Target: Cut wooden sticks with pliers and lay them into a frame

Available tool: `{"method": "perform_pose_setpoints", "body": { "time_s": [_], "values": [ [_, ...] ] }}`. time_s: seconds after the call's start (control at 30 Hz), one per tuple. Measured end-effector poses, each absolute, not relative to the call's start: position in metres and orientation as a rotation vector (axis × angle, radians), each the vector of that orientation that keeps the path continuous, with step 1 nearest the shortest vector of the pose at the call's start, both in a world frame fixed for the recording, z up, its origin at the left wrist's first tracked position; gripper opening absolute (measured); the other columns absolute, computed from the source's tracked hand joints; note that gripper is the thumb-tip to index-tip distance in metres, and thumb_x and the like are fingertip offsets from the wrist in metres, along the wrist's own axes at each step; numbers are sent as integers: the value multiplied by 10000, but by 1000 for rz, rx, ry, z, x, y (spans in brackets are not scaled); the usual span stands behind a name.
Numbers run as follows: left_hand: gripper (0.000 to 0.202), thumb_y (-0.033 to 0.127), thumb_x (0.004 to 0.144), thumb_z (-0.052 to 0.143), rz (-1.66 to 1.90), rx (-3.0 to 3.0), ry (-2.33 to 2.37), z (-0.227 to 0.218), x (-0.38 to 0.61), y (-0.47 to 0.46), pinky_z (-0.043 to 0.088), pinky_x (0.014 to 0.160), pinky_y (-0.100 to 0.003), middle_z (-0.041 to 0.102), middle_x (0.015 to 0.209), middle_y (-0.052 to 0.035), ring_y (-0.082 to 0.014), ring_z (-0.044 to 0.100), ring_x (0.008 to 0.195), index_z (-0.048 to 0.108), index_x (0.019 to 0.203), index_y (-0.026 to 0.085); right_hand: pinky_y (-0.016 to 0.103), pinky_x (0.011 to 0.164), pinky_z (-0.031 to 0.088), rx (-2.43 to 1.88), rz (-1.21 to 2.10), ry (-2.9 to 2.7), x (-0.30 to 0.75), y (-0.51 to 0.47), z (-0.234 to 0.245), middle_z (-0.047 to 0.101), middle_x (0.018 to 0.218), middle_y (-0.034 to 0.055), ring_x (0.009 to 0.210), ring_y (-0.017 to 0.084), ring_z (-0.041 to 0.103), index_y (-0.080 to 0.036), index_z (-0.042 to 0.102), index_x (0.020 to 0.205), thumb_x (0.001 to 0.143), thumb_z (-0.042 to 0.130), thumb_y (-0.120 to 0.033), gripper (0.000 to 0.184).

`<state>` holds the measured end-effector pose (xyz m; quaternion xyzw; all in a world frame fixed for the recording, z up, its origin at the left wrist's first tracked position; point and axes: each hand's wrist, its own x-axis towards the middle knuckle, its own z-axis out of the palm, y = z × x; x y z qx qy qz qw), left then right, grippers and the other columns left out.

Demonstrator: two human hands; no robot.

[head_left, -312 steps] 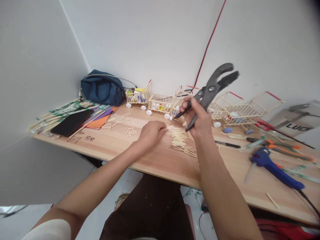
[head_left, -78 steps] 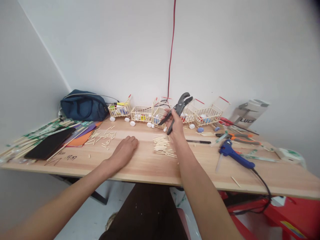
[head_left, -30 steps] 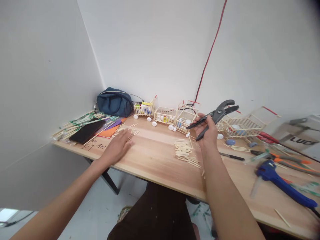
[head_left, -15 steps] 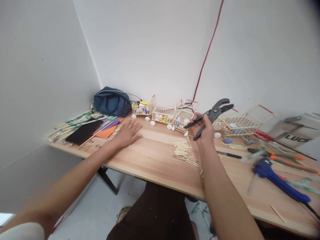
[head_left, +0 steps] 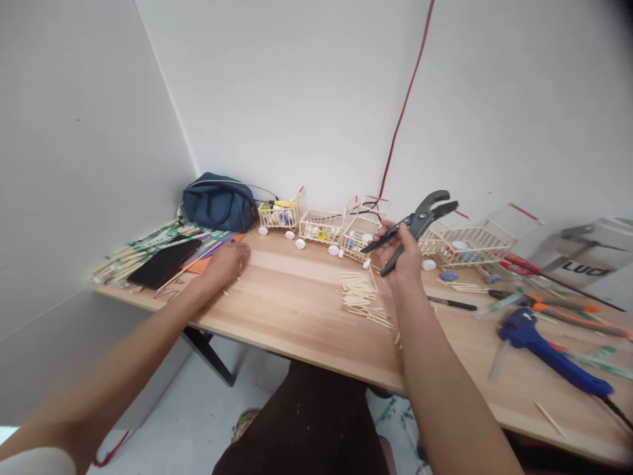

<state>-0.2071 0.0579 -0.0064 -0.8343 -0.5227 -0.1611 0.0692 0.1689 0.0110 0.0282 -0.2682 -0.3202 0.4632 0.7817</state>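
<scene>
My right hand grips a pair of black plier-like hand shears by the handles, held above the table with the curved jaws apart and tilted up to the right. Below it lies a loose pile of short thin wooden sticks. My left hand rests low on the tabletop at the left, beside sheets of orange paper. Its fingers are curled in, and whatever may be under or inside them is hidden.
Several small stick-built carts with white wheels line the wall. A blue pouch, a black phone and packaged sticks lie left. At right are a black pen, orange-handled pliers and a blue glue gun.
My left hand has drawn back to the left across the tabletop, and its spread fingers have curled in. The right hand still holds the shears in nearly the same place.
</scene>
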Motion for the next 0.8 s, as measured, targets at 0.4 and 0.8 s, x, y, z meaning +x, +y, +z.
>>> {"method": "perform_pose_setpoints", "body": {
  "time_s": [0.4, 0.8],
  "values": [
    [619, 491, 975, 312, -198, -2913, -1273, -16, -218, -46, 198, 1201, -379, 238, 1570, -56, -215, 244, 1449, 214, 1526, 226, 217, 586, 543, -582, 987, -699, 166, 10, 28, 620, 635, -3, 582, 99, 593, -170, 677, 781, 806, 651, -436, 268],
    [667, 552, 958, 280, -218, -2644, -1364, -14, -199, -9, 118, 1192, -495, 191, 1583, -121, -281, 95, 1481, 287, 1504, 168, 224, 601, 543, -564, 993, -691, 170, 12, 26, 622, 651, 6, 594, 103, 601, -148, 683, 815, 807, 646, -437, 291]
  ]
}}
